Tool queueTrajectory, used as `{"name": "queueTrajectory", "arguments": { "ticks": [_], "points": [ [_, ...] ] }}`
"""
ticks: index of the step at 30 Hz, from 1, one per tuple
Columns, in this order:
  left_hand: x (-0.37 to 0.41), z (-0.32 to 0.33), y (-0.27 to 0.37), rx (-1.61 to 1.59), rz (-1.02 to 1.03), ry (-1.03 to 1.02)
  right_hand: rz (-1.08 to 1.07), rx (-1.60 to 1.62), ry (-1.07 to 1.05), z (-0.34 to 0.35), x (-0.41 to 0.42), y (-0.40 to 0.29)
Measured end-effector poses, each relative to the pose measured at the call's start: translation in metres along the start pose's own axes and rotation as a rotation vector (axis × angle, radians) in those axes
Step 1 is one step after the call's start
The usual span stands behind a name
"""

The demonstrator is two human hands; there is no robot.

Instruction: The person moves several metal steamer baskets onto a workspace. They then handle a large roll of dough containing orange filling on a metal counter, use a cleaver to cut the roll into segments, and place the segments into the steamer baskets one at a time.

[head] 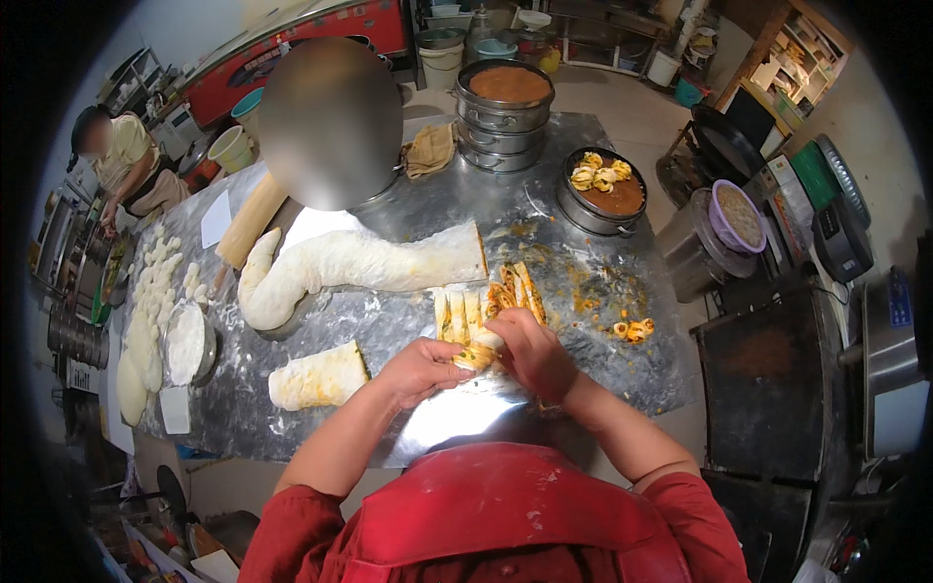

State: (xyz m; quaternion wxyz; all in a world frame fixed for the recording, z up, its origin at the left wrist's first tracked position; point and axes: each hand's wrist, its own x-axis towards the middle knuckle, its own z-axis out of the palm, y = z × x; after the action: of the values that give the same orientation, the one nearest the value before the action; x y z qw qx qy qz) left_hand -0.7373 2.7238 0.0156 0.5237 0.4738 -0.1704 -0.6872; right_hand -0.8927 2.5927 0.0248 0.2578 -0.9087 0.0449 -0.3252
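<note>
Between my left hand (419, 372) and my right hand (536, 353), a twisted piece of filled dough (477, 355) is held near the table's front edge. Both hands grip it with bent fingers. Just beyond them lie cut strips of dough (455, 317) and more strips with orange filling showing (519, 288). A long filled dough roll (379, 259) stretches to the left behind the strips. A shorter piece of dough roll (318, 375) rests left of my left hand. Several shaped rolls (601, 173) sit in a round steamer tray (571, 208) at the back right.
Stacked metal steamers (503, 138) stand at the back beside a cloth (430, 149). At left are a bowl of flour (188, 342), small dough pieces (157, 270), a wooden rolling pin (254, 222) and a white scraper (175, 409). Dough scraps (633, 330) lie right. Another person (127, 160) is at far left.
</note>
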Motion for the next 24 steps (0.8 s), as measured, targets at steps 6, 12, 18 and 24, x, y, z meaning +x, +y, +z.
{"name": "queueTrajectory", "arguments": {
  "ticks": [6, 12, 18, 24],
  "points": [
    [0.014, 0.016, -0.007, -0.13, 0.227, 0.079, 0.164, 0.171, 0.123, 0.015, 0.006, 0.006],
    [0.031, 0.032, -0.012, 0.043, 0.457, 0.307, 0.399, 0.51, 0.106, 0.016, 0.003, 0.011],
    [0.05, 0.034, -0.026, 0.425, 0.693, 0.451, 0.485, 0.477, 0.008, 0.007, 0.005, 0.023],
    [0.062, 0.048, -0.014, 0.06, 0.703, 0.346, 0.472, 0.555, 0.02, -0.001, 0.0, 0.045]
  ]
}}
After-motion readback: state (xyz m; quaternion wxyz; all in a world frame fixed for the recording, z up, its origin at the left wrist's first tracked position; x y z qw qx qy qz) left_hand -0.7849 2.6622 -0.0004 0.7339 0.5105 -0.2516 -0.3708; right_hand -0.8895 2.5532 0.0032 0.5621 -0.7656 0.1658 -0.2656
